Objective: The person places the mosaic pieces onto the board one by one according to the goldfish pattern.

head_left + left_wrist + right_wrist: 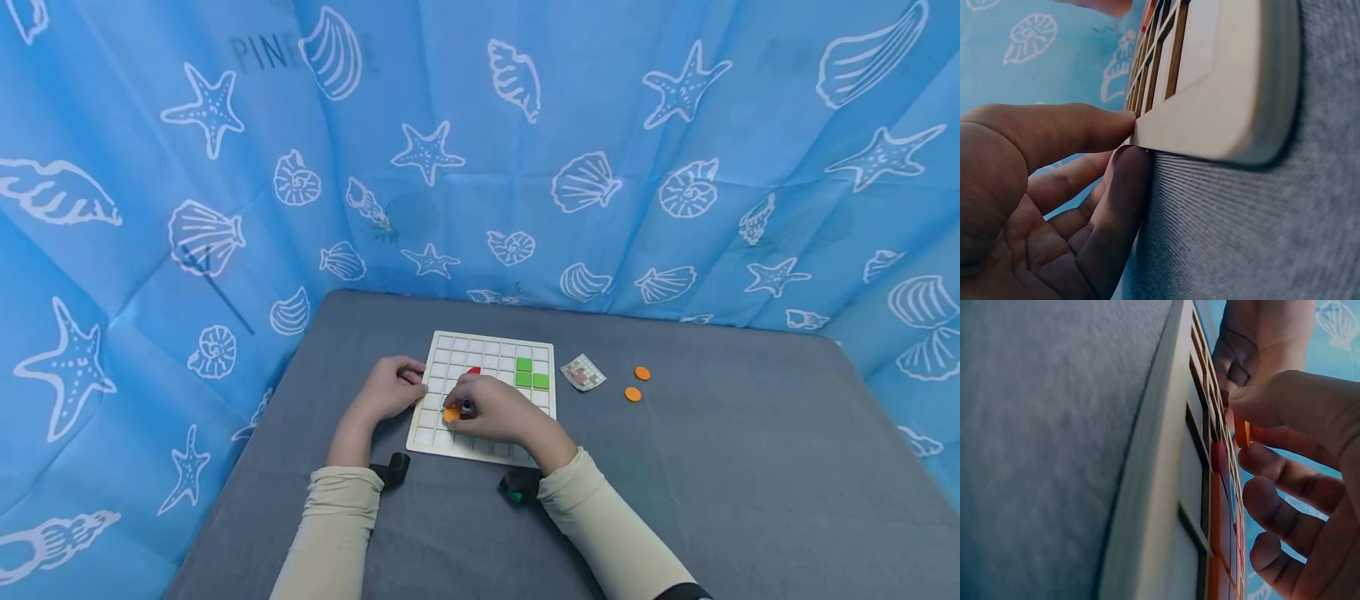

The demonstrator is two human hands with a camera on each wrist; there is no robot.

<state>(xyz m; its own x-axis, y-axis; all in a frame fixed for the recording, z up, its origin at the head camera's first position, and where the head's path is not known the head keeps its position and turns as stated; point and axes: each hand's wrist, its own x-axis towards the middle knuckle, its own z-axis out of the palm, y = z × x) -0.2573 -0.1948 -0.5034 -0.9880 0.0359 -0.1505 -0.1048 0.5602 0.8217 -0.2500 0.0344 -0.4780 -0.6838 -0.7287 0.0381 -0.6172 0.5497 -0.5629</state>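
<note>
A pale board (459, 357) with a grid of white squares lies on the grey table. My left hand (387, 389) is at its left edge; in the left wrist view the thumb (1107, 128) presses the rim's top while a finger meets it from below, pinching it. Over the left part of the grid, my right hand (495, 408) pinches an orange disc (1243, 433) between thumb and fingertips. Its other fingers are bent and hold nothing. A red piece (474, 370) on the board is partly hidden behind this hand. Three green square tiles (523, 364) sit at the board's upper right.
To the board's right lies a small card (582, 372) printed with a grid pattern. Two more orange discs (633, 394) rest on the table (750, 450) farther right. A blue curtain (480, 208) with white shells and starfish stands behind and at both sides.
</note>
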